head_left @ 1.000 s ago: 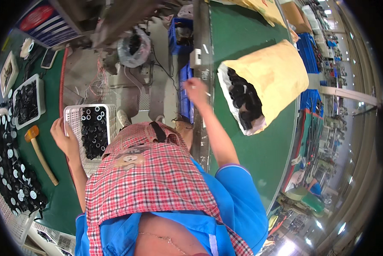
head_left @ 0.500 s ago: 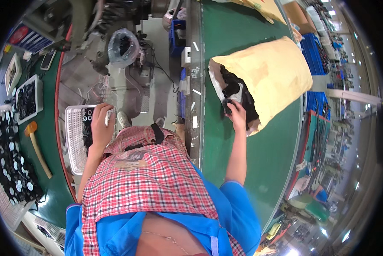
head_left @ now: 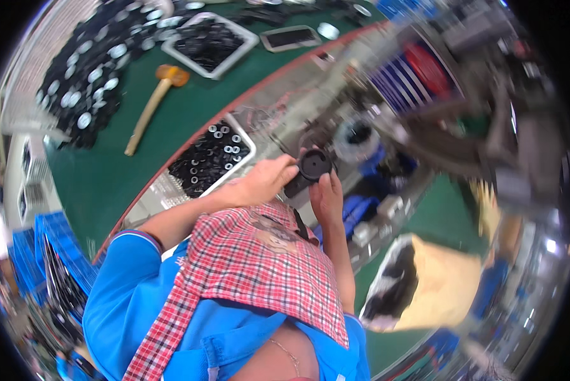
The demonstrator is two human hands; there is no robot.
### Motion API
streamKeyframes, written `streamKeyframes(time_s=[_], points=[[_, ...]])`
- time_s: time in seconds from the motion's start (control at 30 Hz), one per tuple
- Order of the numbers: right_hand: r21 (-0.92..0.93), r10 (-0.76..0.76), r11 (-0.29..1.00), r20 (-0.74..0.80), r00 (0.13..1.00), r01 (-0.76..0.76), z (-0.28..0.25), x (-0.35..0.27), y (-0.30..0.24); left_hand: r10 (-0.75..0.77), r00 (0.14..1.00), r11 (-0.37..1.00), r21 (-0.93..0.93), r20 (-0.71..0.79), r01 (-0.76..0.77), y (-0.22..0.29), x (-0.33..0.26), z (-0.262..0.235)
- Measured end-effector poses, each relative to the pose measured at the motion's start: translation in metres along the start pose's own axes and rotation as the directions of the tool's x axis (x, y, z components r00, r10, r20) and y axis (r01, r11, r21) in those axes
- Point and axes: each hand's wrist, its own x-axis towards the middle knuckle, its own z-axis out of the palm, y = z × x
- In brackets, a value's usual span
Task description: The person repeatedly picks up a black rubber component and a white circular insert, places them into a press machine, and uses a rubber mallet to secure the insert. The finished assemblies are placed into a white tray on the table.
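Head view: I have a round black part point(head_left: 315, 165) in hand, and I place everything by the white basket point(head_left: 252, 151). The step in hand, as I judge it, is steadying or turning this one part between my two hands, its open, cup-like face toward me. The next move calls, I'd say, for an even hold on the rim, so that the part neither slips nor tips.

The part is up off any surface, to the right of the basket and well clear of its rim. My right grip point(head_left: 326, 193) is closed on the part's lower edge, thumb at the near face; the fingers behind are mostly hidden. My left grip point(head_left: 266, 178) lies between the basket and the part, fingers drawn together, their tips at the part's left edge. I cannot tell whether they pinch it or only rest there, as blur and overlap hide the contact.

Inside the basket are small black pieces point(head_left: 199, 159), some with white rings. To the basket's left is the green counter point(head_left: 101, 171), with a wooden-handled mallet point(head_left: 148, 114) lying on it. Well to the basket's right, past my right forearm, lies an open yellowish sack point(head_left: 447, 289) with black contents.
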Motion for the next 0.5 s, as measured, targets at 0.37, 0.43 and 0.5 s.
streamKeyframes(time_s=[0.37, 0.43, 0.5], points=[[0.111, 0.231, 0.954, 0.318, 0.920, -0.278, 0.106, 0.111, 0.056, 0.031, 0.996, 0.996, -0.092, 0.079, -0.024, -0.097, -0.008, -0.188], [0.155, 0.222, 0.948, 0.298, 0.928, -0.276, 0.116, 0.124, 0.053, 0.133, 0.959, 0.974, 0.213, -0.249, -0.080, -0.133, 0.010, -0.262], [0.200, 0.250, 0.928, 0.294, 0.923, -0.315, 0.116, 0.132, 0.044, 0.076, 0.680, 0.674, 0.540, -0.730, 0.504, -0.170, 0.025, -0.339]])
